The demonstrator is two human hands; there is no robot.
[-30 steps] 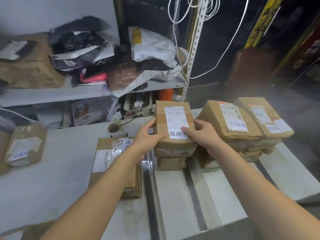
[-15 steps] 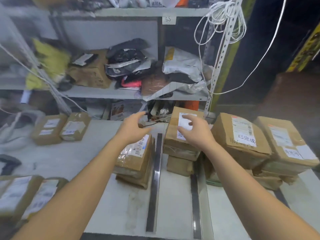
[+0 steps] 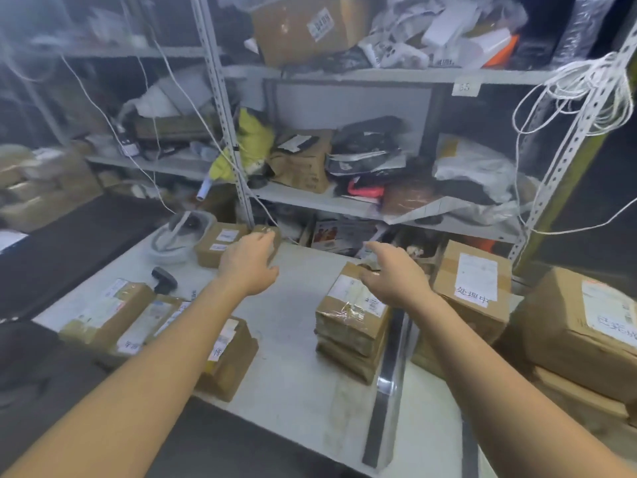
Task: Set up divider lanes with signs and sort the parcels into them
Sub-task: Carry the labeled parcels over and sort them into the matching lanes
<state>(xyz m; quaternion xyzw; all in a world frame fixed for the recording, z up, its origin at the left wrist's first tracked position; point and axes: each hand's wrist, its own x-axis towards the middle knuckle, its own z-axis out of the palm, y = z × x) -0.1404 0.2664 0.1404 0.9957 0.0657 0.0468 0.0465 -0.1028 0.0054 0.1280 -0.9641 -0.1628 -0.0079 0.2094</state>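
My left hand (image 3: 250, 263) hovers empty over the white table (image 3: 293, 339), fingers loosely spread, just in front of two brown parcels (image 3: 220, 243) at the table's far side. My right hand (image 3: 393, 276) is empty too, held above a short stack of taped parcels (image 3: 348, 326) left of a metal divider strip (image 3: 387, 384). Right of that strip stands a parcel stack with a white sign (image 3: 474, 286) on top. Another signed stack (image 3: 586, 326) sits at the far right. Three labelled parcels (image 3: 138, 319) lie at the table's left front.
A metal shelf rack (image 3: 344, 198) full of bags, boxes and hanging white cords stands behind the table. A black scanner-like tool (image 3: 163, 279) and a white round object (image 3: 179, 236) lie at the left rear. Dark surfaces border the table on the left.
Both hands let go of the signed parcel, now resting on its lane's stack, and swung left. The view turned left, showing more loose parcels on the table.
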